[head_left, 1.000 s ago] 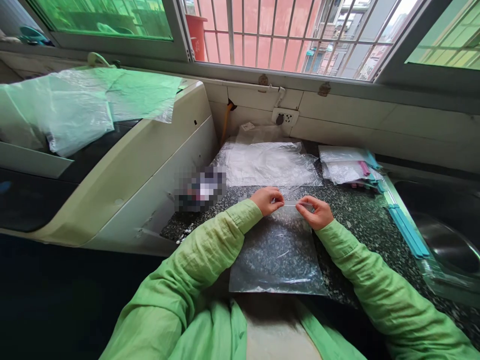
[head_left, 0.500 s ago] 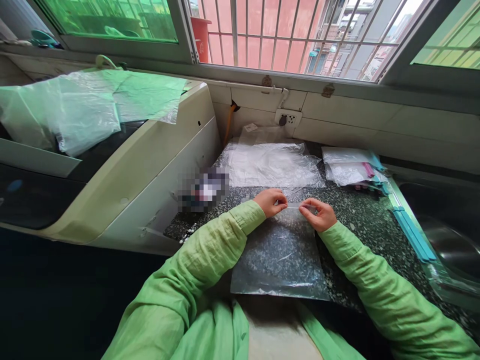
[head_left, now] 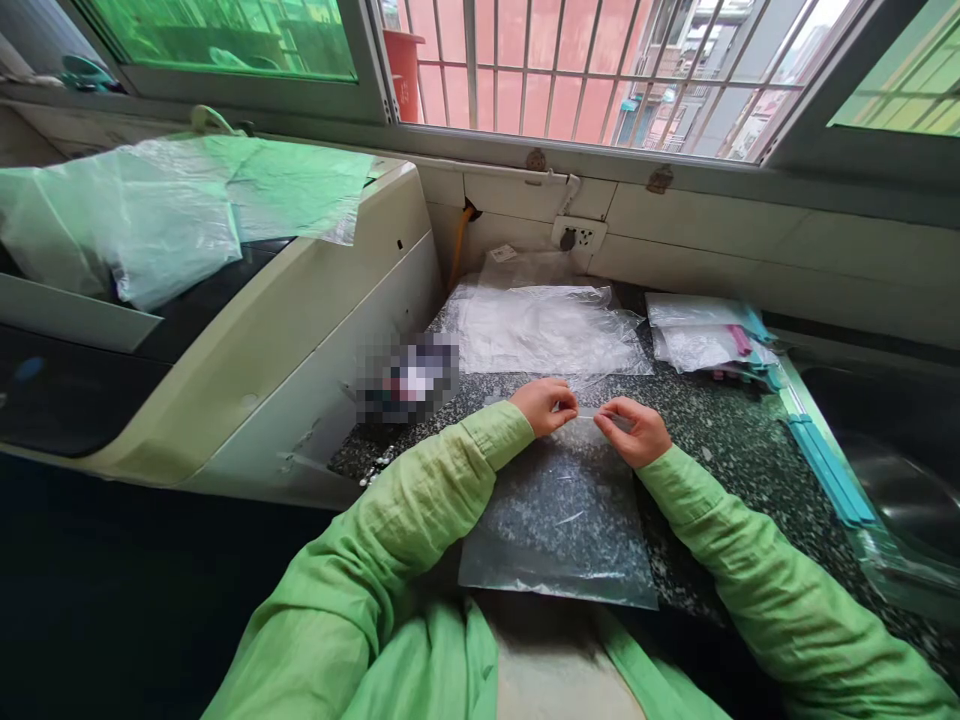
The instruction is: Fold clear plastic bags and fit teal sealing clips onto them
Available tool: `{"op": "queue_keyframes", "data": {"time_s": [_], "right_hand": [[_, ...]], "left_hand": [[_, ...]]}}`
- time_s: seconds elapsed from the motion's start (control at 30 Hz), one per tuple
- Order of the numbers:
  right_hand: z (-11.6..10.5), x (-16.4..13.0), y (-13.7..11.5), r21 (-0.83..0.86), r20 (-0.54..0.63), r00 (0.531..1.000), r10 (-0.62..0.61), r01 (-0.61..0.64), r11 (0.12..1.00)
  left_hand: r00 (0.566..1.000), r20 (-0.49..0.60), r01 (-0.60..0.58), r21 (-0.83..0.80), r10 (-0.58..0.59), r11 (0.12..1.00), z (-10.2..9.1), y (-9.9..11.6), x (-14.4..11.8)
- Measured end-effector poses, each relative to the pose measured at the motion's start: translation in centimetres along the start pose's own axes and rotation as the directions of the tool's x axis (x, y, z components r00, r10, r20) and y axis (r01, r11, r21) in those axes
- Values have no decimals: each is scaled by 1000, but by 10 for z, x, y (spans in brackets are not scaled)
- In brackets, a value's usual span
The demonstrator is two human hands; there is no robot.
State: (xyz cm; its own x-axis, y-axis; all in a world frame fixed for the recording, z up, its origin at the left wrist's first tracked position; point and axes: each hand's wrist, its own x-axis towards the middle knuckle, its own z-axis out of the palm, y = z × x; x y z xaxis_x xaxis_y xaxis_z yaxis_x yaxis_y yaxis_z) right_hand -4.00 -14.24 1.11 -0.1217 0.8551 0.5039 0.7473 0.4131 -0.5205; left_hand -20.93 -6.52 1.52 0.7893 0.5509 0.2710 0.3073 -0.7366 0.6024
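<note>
Clear plastic bag lies flat on the speckled tabletop, right in front of me, its near edge overhanging the tabletop's near edge, its mouth at the far end. Flat like this, the opening strip runs straight between my two hands, which is likely why I have it spread out rather than lifted. My left hand pinches the far edge of the bag, thumb and forefinger closed on the strip; my right hand pinches the same edge just to the right, fingers curled in and closed on the plastic. The two hands are near each other but apart, a short run of the strip showing between them. Whether the mouth is sealed or open under my fingers I cannot tell; the film is too clear. Just beyond, a pile of more clear bags lies loose and crumpled against the far wall. To the far right, a stack of bags with teal and pink strips, and nearer along the right, teal strips beside a steel sink. On the left, a cream-coloured appliance with a plastic sheet draped over its top.
</note>
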Motion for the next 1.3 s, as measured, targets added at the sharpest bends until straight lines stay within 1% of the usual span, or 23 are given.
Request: {"op": "queue_keyframes", "data": {"time_s": [0.1,0.3,0.5,0.57,0.67,0.8,0.93,1.17,1.3], "right_hand": [[-1,0,1,0,-9,1000,-19,19,1000],[-2,0,6,3,-26,1000,-10,10,1000],[2,-4,22,10,-110,994,21,-20,1000],[1,-5,24,7,-99,995,17,-16,1000],[-3,-4,19,-7,-67,998,-17,17,1000],[-10,0,8,-34,20,999,-37,38,999],[-9,2,4,-29,34,999,-24,25,999],[-5,0,8,-29,71,995,74,-72,997],[-5,0,7,-52,73,996,50,-46,998]], "left_hand": [[1000,-4,6,-5,-6,1000,1,0,0],[999,2,51,-50,-51,997,-2,-1,1],[997,28,75,-45,-74,996,-7,-4,2],[997,25,68,-22,-67,997,-8,-5,2],[998,27,50,3,-50,999,-7,-4,2],[999,33,11,11,-12,1000,-5,-1,1],[999,37,-9,19,8,1000,-4,1,0],[999,51,-19,42,17,999,-5,1,0],[999,43,-21,26,20,999,-4,0,0]]}}
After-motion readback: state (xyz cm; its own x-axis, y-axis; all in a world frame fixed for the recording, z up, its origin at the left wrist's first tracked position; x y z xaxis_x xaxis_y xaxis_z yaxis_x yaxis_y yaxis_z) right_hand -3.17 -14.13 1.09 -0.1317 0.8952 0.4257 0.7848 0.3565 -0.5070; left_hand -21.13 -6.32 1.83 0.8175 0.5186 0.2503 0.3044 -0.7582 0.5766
